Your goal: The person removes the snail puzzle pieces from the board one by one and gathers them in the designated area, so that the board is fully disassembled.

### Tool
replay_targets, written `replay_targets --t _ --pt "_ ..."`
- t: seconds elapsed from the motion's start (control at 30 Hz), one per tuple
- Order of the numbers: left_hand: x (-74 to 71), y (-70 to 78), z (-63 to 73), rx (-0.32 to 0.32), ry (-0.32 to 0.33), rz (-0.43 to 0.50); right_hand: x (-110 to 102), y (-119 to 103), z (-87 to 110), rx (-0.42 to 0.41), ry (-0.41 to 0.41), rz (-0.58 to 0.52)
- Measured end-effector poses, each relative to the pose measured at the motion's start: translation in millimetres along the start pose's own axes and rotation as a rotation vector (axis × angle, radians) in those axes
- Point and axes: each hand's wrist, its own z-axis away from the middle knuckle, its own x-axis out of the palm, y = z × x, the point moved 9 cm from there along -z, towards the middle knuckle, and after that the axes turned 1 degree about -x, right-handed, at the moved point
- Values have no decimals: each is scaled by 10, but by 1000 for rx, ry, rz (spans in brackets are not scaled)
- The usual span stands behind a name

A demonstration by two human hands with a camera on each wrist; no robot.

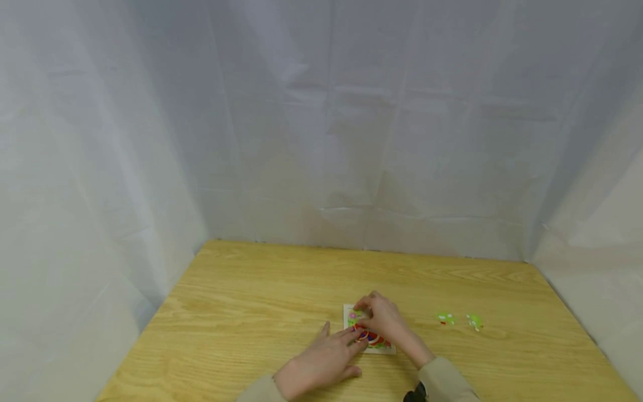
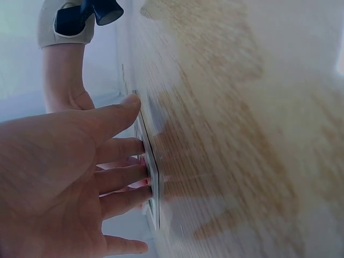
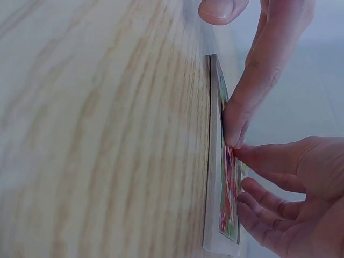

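One thin picture board (image 1: 383,350) lies near us on the table (image 1: 251,301), straight fingers of our left hand (image 1: 329,357) touching it, our right hand (image 1: 384,318) curled there — whether gripping, we cannot tell — probably light, stiff, best held by its edges.

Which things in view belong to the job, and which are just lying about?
In the job:
pictured board, touched by left grip and right grip
green-and-white pieces, probably: untouched, but green like parts of the board

Just there:
white sheeting, backdrop
wooden table, supporting surface
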Motion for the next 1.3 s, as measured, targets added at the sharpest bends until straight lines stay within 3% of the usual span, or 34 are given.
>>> replay_targets --t 0.23,0.53,0.83,1.07,1.3 --pt "-3 0 -2 -5 -2 5 -9 30 12 -18 25 -56" --pt "1 -6 -9 -4 -7 11 -85 132 -2 5 47 -318" --pt "3 1 -14 3 8 0 -214 250 12 27 18 -567" --pt "10 -4 -13 0 1 2 -315 426 30 97 46 -543" --pt "10 -7 -13 -2 -5 21 -459 562 88 115 80 -511"
